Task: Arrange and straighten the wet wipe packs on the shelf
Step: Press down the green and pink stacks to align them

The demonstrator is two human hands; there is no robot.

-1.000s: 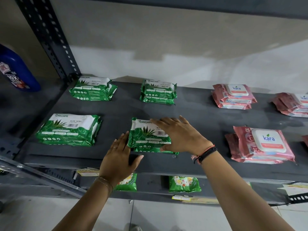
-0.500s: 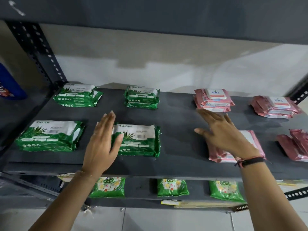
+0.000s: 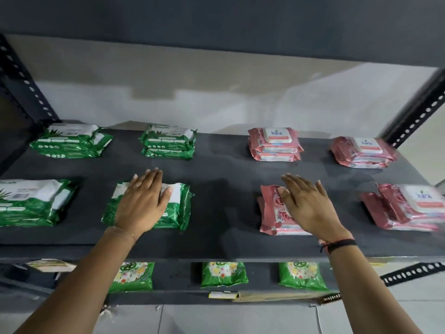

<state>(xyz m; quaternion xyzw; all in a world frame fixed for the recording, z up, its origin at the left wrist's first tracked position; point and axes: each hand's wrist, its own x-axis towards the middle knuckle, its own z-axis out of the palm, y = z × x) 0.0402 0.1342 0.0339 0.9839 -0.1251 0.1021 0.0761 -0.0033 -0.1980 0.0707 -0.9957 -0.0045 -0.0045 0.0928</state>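
Green and pink wet wipe packs lie in two rows on a dark shelf [image 3: 224, 189]. My left hand [image 3: 142, 203] hovers flat over the front middle green pack [image 3: 178, 208], fingers spread. My right hand [image 3: 308, 208] is flat over the front pink pack [image 3: 272, 213], fingers apart; whether it presses on the pack I cannot tell. Neither hand grips anything. Other green packs lie at the front left [image 3: 31, 203], back left [image 3: 69, 143] and back middle [image 3: 168, 143]. Pink stacks sit at the back [image 3: 274, 145], back right [image 3: 363, 153] and front right [image 3: 409, 208].
An upper shelf board [image 3: 216, 25] hangs close overhead. Perforated metal uprights stand at the left [image 3: 21, 78] and right [image 3: 419, 109]. A lower shelf holds three green flowered packs [image 3: 224, 273]. A pale wall closes the back.
The view has shifted right. My right hand moved from the green pack to over the front pink pack. My left hand rose from the shelf edge to over the green pack.
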